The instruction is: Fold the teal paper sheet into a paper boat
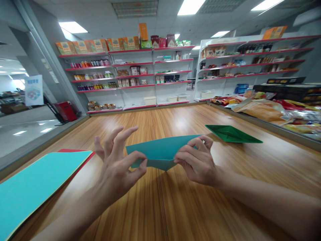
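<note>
A folded sheet of blue paper [160,149] is held up between my two hands, just above the wooden table [152,207]. Its lower part is bent into a flap that comes to a point at the bottom middle. My left hand [120,160] pinches the left end between thumb and index finger, while its other fingers are spread upward. At the right end, my right hand [197,160] grips the paper with its fingers curled round the edge. A folded green paper boat [232,133] lies on the table beyond my right hand.
Flat sheets of coloured paper, light blue [42,180] on top, are stacked at the table's left side. Packaged snacks [265,110] fill the raised-edge area at the right. Shelves [135,85] with goods stand behind the table. A red cart [65,111] is at the left.
</note>
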The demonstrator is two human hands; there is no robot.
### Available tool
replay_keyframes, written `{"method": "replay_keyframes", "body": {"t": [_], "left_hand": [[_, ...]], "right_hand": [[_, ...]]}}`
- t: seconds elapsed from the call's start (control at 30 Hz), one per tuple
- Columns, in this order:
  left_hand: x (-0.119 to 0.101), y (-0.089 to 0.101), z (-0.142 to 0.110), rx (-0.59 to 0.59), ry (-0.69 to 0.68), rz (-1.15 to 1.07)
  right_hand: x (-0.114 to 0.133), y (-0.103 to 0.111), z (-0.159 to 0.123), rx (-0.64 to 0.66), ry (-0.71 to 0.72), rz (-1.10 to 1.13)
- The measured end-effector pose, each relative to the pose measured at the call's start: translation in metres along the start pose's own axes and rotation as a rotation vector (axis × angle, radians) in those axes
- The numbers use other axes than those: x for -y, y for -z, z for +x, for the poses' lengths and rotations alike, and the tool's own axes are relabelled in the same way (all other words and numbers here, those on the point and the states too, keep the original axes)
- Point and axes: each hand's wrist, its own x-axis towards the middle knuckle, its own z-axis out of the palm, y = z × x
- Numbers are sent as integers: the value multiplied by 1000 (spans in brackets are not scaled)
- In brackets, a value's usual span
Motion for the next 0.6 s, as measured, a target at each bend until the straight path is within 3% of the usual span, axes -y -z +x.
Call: {"method": "replay_keyframes", "body": {"t": [0.4, 0.6], "left_hand": [[20, 3, 2, 8, -86, 40], [45, 6, 3, -5, -106, 82]], "right_hand": [[-11, -2, 2, -22, -5, -2], [-24, 0, -1, -67, -19, -35]]}}
